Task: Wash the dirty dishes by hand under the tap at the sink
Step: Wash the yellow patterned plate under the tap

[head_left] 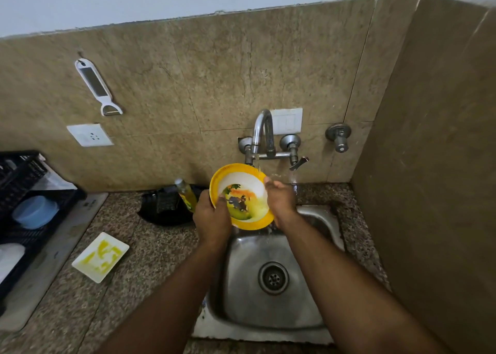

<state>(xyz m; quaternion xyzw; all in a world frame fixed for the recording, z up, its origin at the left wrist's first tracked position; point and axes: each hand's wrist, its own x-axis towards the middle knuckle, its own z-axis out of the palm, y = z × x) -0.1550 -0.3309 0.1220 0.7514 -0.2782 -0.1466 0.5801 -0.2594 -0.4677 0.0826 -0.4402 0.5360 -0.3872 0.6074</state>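
Observation:
A round plate [243, 190] with a yellow rim and a coloured picture in its white middle is tilted up over the back of the steel sink [241, 281], under the running tap [261, 131]. My left hand [212, 214] grips the plate's left edge, thumb on its face. My right hand [280, 196] is at the plate's right edge with its fingers against the rim where the water falls. A square white plate [100, 257] smeared with yellow lies on the counter to the left.
A yellow soap bottle [186, 194] and a black tray [166, 207] stand behind the sink's left side. A black rack [29, 192] with a blue bowl [35, 211] sits at far left. A brown wall [429, 166] closes the right side.

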